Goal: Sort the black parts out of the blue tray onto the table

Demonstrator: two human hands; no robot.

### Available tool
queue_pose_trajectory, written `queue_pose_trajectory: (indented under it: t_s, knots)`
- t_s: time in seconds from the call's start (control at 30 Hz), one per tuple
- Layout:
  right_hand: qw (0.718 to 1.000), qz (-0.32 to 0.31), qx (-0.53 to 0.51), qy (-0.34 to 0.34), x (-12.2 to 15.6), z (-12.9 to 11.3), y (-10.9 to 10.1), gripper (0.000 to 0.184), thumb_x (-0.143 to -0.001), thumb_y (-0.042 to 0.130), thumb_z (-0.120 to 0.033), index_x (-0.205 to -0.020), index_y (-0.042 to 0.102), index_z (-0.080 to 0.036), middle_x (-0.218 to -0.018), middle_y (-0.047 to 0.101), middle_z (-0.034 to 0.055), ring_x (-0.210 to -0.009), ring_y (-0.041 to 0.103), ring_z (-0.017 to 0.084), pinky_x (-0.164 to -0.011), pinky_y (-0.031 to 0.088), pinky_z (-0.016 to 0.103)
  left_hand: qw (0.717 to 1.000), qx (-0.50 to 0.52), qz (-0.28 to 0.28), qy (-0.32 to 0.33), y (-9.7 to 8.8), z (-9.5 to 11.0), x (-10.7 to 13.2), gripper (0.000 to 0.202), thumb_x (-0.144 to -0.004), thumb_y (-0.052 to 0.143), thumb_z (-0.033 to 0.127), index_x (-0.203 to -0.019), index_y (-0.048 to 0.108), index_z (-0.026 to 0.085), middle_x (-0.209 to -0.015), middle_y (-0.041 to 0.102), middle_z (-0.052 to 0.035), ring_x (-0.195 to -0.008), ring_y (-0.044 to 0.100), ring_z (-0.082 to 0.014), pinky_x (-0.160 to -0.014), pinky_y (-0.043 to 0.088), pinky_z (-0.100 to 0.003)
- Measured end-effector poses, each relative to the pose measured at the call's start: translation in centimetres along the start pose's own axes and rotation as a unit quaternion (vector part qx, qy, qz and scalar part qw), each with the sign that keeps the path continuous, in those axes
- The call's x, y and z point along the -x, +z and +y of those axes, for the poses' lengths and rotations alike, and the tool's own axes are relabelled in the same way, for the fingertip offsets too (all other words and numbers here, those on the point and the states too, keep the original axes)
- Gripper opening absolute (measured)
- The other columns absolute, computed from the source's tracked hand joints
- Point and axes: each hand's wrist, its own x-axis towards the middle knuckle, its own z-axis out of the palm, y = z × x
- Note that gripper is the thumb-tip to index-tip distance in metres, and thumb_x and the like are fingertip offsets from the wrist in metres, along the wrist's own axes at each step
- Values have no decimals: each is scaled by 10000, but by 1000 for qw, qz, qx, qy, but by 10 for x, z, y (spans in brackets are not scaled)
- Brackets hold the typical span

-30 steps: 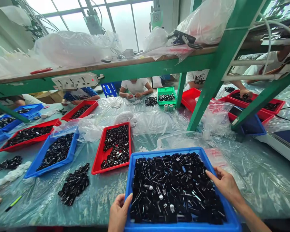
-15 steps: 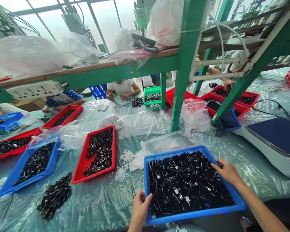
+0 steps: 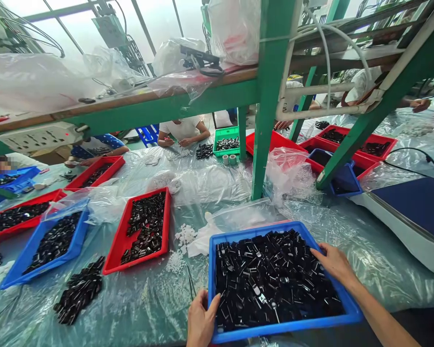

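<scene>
My left hand (image 3: 201, 320) and right hand (image 3: 333, 262) each pinch 1 side of the blue tray (image 3: 289, 328) at the near edge of the table (image 3: 137, 308). I judge this opposed grip steadies its heaped black parts (image 3: 271, 277).

Blue tray (image 3: 289, 326), black parts (image 3: 271, 270) inside: left hand (image 3: 201, 315) grips left rim, right hand (image 3: 334, 262) right rim; scale (image 3: 414, 202) to tray's right.
</scene>
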Motion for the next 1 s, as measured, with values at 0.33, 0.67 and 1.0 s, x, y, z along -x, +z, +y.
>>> queue_pose_trajectory:
  t_s: [0.33, 0.67, 1.0]
  knots:
    - [996, 84, -15, 35, -18, 39, -52, 398, -585, 422, -578, -623, 588, -218, -553, 608, 46, -566, 575, 251, -565, 399, 347, 993, 26, -104, 56, 48, 40, -7, 509, -637, 541, 674, -545, 337, 217, -530, 297, 65, -532, 281, -99, -527, 241, -253]
    - [988, 130, 4, 84, -48, 95, -72, 281, -634, 466, -450, -646, 612, -210, -574, 620, 46, -601, 587, 230, -575, 412, 314, 968, -4, -225, 111, 99, 88, -20, 314, -668, 532, 485, -605, 383, 216, -557, 385, 52, -540, 349, -113, -555, 275, -261]
    - [984, 130, 29, 120, -64, 117, -57, 253, -703, 507, -313, -799, 669, -144, -794, 683, 118, -771, 624, 275, -678, 456, 352, 969, -3, -219, 114, 114, 106, -17, 326, -622, 563, 477, -574, 371, 218, -551, 371, 56, -535, 342, -110, -538, 274, -254]
